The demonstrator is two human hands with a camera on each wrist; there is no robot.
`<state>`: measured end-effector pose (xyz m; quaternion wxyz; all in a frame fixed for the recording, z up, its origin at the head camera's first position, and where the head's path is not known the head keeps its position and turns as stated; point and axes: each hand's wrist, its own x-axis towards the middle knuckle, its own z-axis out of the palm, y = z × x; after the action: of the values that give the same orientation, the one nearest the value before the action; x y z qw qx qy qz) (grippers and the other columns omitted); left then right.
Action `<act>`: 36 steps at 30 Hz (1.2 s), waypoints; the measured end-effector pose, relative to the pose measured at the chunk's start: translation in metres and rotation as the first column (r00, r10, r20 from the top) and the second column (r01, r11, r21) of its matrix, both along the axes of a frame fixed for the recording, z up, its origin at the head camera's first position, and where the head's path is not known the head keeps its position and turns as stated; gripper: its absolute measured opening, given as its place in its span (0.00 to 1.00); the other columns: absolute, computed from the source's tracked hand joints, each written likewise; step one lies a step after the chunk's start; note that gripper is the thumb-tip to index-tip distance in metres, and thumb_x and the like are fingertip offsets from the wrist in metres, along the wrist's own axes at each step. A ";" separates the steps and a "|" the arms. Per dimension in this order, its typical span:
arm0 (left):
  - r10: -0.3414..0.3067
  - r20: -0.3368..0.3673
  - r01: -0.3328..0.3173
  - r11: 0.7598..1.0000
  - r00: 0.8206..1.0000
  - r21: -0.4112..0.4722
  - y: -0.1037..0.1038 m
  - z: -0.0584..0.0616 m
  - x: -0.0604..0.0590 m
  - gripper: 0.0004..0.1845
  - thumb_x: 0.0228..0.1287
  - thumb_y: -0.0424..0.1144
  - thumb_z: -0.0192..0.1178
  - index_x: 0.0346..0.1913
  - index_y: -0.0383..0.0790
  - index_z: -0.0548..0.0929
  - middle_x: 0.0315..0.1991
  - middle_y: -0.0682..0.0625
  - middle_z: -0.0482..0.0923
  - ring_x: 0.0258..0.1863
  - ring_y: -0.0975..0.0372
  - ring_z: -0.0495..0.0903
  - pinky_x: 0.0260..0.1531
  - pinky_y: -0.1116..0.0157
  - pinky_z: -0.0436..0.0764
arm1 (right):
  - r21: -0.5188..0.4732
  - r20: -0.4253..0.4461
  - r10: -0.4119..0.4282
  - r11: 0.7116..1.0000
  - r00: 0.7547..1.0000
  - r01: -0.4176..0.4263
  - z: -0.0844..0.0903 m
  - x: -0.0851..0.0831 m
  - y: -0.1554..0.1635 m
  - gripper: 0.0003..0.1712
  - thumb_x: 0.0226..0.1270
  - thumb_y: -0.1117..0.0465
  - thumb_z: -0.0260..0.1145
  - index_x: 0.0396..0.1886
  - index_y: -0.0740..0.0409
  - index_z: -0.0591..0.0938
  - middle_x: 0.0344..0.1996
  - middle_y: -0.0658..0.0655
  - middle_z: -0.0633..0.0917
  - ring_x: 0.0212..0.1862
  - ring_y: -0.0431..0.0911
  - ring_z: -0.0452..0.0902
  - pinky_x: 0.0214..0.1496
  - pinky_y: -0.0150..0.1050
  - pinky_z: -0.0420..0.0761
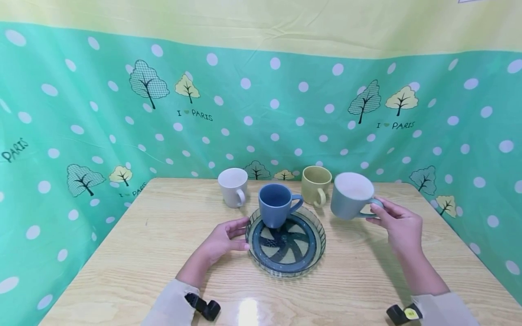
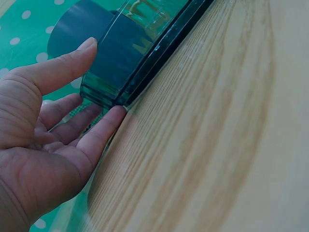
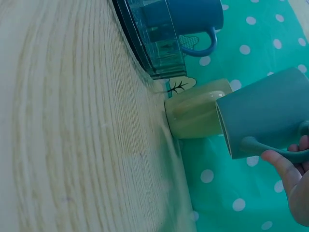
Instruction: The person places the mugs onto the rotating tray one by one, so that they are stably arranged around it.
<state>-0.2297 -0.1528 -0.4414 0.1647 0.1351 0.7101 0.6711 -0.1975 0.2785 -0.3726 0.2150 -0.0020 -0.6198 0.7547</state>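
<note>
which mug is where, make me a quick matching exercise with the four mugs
1. dark blue mug
2. white mug
3. yellow-green mug
4. pale blue mug

A. on the table, left of the dark blue mug in the head view
B. held by its handle in the right hand
C. standing in the see-through dish
D. on the table, behind the dish's right side

Pairs: 1-C, 2-A, 3-D, 4-B
</note>
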 end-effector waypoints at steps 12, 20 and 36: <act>0.004 -0.008 -0.004 1.000 1.000 -0.004 0.000 -0.001 0.001 0.44 0.51 0.26 0.72 0.72 0.33 0.63 0.71 0.36 0.62 0.67 0.44 0.65 0.59 0.60 0.75 | 0.002 -0.009 0.039 0.999 0.999 -0.039 0.001 0.003 -0.008 0.16 0.59 0.71 0.71 0.49 0.67 0.85 0.35 0.51 0.89 0.36 0.41 0.86 0.37 0.39 0.85; 0.001 -0.008 -0.001 1.000 1.000 0.006 -0.001 -0.002 0.001 0.44 0.51 0.26 0.72 0.72 0.32 0.63 0.71 0.36 0.62 0.67 0.44 0.66 0.59 0.60 0.76 | 0.029 0.012 0.060 0.998 0.998 -0.061 0.002 0.005 -0.013 0.17 0.60 0.69 0.71 0.49 0.67 0.84 0.35 0.50 0.89 0.37 0.40 0.86 0.38 0.40 0.85; 0.000 -0.017 0.000 1.000 1.000 -0.014 0.000 -0.001 0.000 0.43 0.53 0.26 0.71 0.72 0.33 0.63 0.71 0.37 0.62 0.67 0.45 0.65 0.63 0.56 0.71 | 0.053 -0.043 0.115 0.992 0.992 -0.113 0.003 0.008 -0.027 0.15 0.61 0.72 0.69 0.48 0.68 0.85 0.35 0.53 0.89 0.37 0.42 0.86 0.37 0.41 0.85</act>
<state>-0.2293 -0.1530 -0.4424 0.1595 0.1398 0.7161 0.6650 -0.1899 0.2517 -0.3697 0.1858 0.0562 -0.6327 0.7497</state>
